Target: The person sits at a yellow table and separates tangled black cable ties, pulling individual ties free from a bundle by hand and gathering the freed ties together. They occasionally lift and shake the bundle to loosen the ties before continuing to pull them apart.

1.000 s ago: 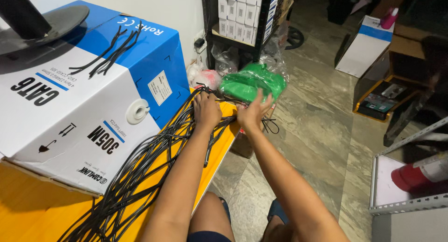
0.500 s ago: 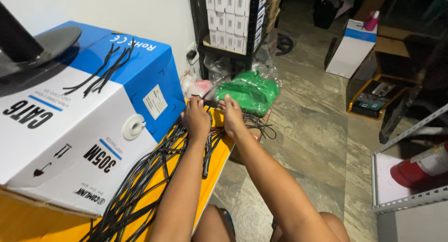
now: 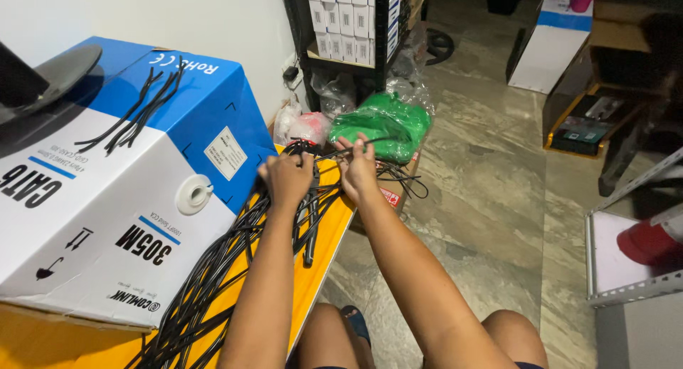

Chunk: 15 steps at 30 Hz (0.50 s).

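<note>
big blue-and-white cable box sits on the yellow table. black cable bundle runs along the table beside the box, ends at the far edge. left hand closed around the bundle, right hand pinching a few strands just beside it. risk: loose ends near the green bag could snag or slip off the edge.

Cables: we see smooth black plastic sheathing, faintly shiny.
Box: matt printed cardboard, blue and white, at the bench's left edge.
Bench: smooth, glossy yellow top.
Bag: crinkled clear plastic over green contents.
Floor: polished, marbled stone.
</note>
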{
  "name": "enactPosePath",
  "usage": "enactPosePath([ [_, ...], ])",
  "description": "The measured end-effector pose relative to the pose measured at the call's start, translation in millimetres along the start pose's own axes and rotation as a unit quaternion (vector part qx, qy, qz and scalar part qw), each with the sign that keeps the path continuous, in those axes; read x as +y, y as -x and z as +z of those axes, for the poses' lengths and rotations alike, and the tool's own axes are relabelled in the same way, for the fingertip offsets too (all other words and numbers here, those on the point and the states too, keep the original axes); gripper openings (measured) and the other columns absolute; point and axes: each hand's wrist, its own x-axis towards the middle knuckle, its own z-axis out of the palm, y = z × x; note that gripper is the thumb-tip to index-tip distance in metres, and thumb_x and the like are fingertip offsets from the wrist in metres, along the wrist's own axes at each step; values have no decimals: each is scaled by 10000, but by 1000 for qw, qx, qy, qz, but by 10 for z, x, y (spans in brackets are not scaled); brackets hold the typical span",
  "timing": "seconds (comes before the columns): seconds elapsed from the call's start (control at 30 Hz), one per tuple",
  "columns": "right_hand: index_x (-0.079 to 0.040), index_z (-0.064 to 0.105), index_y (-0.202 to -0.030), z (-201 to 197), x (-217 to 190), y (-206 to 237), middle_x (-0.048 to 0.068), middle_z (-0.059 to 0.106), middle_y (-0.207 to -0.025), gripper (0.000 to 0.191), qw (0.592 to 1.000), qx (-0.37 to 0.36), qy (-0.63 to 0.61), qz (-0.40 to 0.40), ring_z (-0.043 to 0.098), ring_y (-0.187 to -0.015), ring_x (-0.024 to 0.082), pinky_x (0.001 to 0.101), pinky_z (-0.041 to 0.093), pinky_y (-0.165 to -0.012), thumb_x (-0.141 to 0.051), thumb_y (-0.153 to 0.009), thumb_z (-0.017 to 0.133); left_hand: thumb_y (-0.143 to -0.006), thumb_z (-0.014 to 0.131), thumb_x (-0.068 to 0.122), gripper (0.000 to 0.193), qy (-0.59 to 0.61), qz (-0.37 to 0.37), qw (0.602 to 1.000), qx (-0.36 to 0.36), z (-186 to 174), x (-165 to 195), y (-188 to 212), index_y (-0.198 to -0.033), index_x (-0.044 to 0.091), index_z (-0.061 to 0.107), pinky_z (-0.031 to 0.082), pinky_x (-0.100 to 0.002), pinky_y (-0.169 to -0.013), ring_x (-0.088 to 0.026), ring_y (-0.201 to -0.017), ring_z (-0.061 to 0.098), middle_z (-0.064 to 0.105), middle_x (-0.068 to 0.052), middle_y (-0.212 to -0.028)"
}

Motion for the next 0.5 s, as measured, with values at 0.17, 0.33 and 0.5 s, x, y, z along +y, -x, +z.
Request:
enactPosePath([
  [0.17, -65, 557, -1386, -50, 128, 13, 170, 690, -1120, 315, 980, -82, 172, -54, 636, -1047, 260, 369, 525, -956, -162, -1091, 501, -807, 675, 219, 274, 32, 112, 976, 185, -160, 74, -38, -1026, 76, 759, 363, -552, -953, -380, -1064, 606, 733, -161, -1072],
  [0.33, -20, 656, -1279, -41, 170, 132, 88, 743, -1154, 303, 901, -81, 400, -146, 667, -1000, 169, 301, 525, -902, -139, -1004, 606, -1009, 650, 232, 267, 330, 144, 931, 66, 156, 383, -218, -1191, 55, 729, 509, -400, -918, -329, -1038, 674, 710, -157, -1126],
  [0.5, 24, 728, -1125, -76, 190, 163, 124, 775, -984, 258, 846, -96, 497, -165, 695, -839, 170, 322, 559, -797, -88, -910, 639, -1001, 678, 235, 250, 604, -34, 796, 11, 480, 349, -214, -1113, 17, 722, 519, -298, -863, -162, -950, 663, 728, -46, -1032],
])
